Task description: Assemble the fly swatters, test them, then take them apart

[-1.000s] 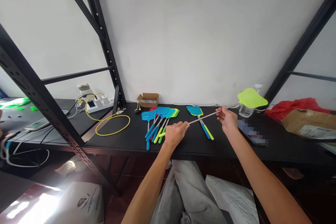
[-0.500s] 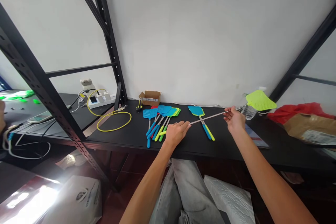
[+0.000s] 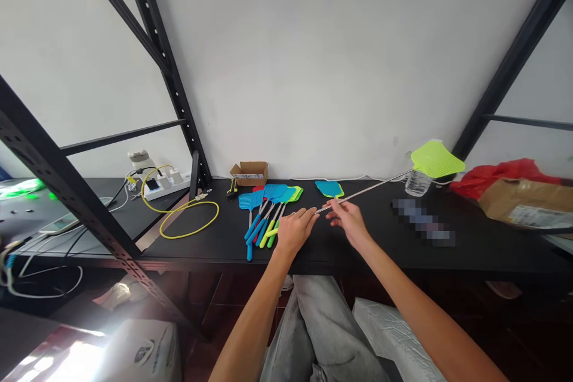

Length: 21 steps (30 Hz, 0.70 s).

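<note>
A yellow-green fly swatter [image 3: 437,159] with a long, extended metal shaft slants up to the right across the desk. My left hand [image 3: 295,230] is closed round its handle, whose yellow end pokes out on the left. Just beyond it, my right hand [image 3: 349,219] pinches the lower part of the shaft with thumb and fingers. Behind the right hand lies a blue fly swatter [image 3: 328,188] with a yellow-green one under it; their handles are hidden. A pile of fly swatters [image 3: 273,192] in blue, green and red lies left of my left hand.
Behind the pile stands a small open cardboard box [image 3: 250,174]. A yellow cable [image 3: 190,233] loops at left near a white power strip [image 3: 168,184]. A clear plastic bottle [image 3: 418,184], a parcel [image 3: 523,200] and a red bag [image 3: 496,178] sit at right. Black shelf posts [image 3: 168,65] frame the desk.
My right hand has slid down the shaft, from near the swatter's head to close beside my left hand. The left hand keeps its hold on the handle. The view has shifted slightly.
</note>
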### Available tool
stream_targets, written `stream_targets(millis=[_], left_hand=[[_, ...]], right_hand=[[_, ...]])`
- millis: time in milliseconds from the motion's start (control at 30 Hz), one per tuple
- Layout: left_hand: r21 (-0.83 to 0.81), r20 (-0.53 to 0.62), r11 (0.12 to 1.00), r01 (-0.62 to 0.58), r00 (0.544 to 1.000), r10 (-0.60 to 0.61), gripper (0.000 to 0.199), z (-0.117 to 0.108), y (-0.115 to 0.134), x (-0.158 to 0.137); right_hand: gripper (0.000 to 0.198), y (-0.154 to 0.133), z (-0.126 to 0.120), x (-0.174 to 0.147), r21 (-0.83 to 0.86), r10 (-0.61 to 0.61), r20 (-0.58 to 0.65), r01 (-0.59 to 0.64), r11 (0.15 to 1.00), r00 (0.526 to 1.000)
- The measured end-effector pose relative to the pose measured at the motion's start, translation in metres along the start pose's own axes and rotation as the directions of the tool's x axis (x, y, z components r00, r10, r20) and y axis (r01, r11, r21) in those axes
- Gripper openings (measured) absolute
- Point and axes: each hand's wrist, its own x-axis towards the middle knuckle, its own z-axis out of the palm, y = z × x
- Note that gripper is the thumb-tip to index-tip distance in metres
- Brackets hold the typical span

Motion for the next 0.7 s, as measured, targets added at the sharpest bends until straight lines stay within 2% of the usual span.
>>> stream_targets(millis=[133,467,700], left_hand=[[-0.010,-0.015,1.000,-0.007,1.000,0.006,0.035,0.001,-0.001,0.000],[-0.017,0.005,0.999,-0.032,0.999,0.032,0.034,0.001,-0.001,0.003],[-0.049,0.063,0.999,-0.013,0.998,0.016,0.039,0.000,-0.001,0.003]], right_hand=[[0.040,0.009,0.010,-0.003,-0.057,-0.004,0.041,0.006,0.998,0.999],[0.039,0.004,-0.001,0.003,-0.076,0.011,-0.012,-0.012,0.997,1.000],[0.041,-0.011,-0.017,0.007,-0.062,-0.006,-0.078,0.001,0.998,0.997]])
